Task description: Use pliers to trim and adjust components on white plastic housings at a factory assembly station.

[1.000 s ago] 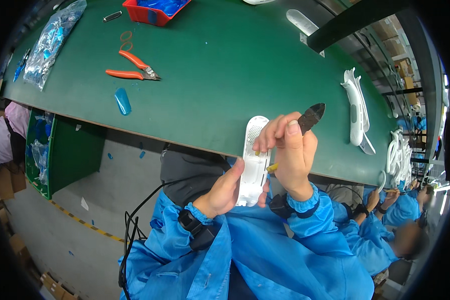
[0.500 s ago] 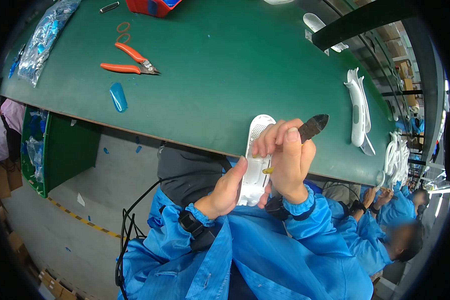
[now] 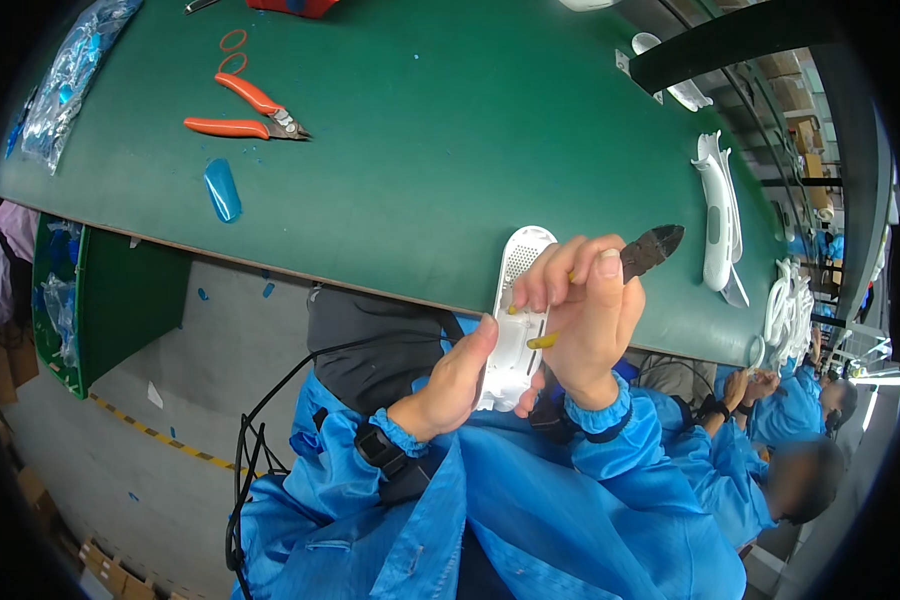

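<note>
My left hand (image 3: pixel 448 385) is closed around a white plastic housing (image 3: pixel 515 345), a long shell with a perforated rounded end that reaches up to the table's front edge. Over the housing's right side, my right hand (image 3: pixel 592 320) grips pliers (image 3: pixel 653 252) by their yellow handles. Their dark jaws point up and to the right, away from the shell. One handle end shows below the fingers beside the housing; most of the handles are hidden in my hand.
On the green table (image 3: pixel 390 180) lie orange-handled cutters (image 3: pixel 260 115), a blue curved piece (image 3: pixel 223 190) and a plastic bag (image 3: pixel 75 80). White shells (image 3: pixel 715 210) and coiled white cables (image 3: pixel 788 315) are at the right. Black cables (image 3: pixel 245 470) hang beside me. A co-worker (image 3: pixel 740 470) sits on the right.
My right hand has shifted slightly right with the pliers, and more of the yellow handles shows. The left hand keeps its hold on the housing. The table items appear shifted slightly up and left.
</note>
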Tool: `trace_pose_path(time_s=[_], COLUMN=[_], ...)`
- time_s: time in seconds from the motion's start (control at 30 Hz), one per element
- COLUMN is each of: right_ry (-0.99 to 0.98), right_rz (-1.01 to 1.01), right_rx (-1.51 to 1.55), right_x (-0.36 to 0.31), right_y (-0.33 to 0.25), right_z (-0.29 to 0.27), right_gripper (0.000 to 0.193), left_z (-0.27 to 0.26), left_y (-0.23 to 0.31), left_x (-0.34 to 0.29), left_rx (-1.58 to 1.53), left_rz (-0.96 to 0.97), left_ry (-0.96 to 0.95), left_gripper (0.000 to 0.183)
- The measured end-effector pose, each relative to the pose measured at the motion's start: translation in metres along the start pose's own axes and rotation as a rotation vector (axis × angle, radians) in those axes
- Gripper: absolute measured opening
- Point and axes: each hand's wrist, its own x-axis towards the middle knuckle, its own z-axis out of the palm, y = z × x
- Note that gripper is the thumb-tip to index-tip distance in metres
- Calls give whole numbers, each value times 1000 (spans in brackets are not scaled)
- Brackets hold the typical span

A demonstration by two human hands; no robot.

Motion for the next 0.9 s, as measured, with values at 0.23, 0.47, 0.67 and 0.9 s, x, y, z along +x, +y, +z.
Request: trace_pose_path(time_s=[0.23, 0.47, 0.67, 0.9], right_ry=[-80, -69, -81, -108], right_rz=[-87, -50, -90, -156], right_rx=[-260, -248, -235, -181], right_x=[2, 4, 0, -2], right_y=[2, -4, -1, -3], right_z=[13, 9, 10, 6], right_gripper=[27, 27, 27, 23], left_z=[5, 5, 7, 10], left_y=[2, 0, 1, 2], left_x=[1, 0, -1, -2], left_rx=[0, 19, 25, 54], left_rz=[29, 34, 36, 19], left_ry=[21, 20, 39, 112], left_gripper=[65, 66, 66, 65])
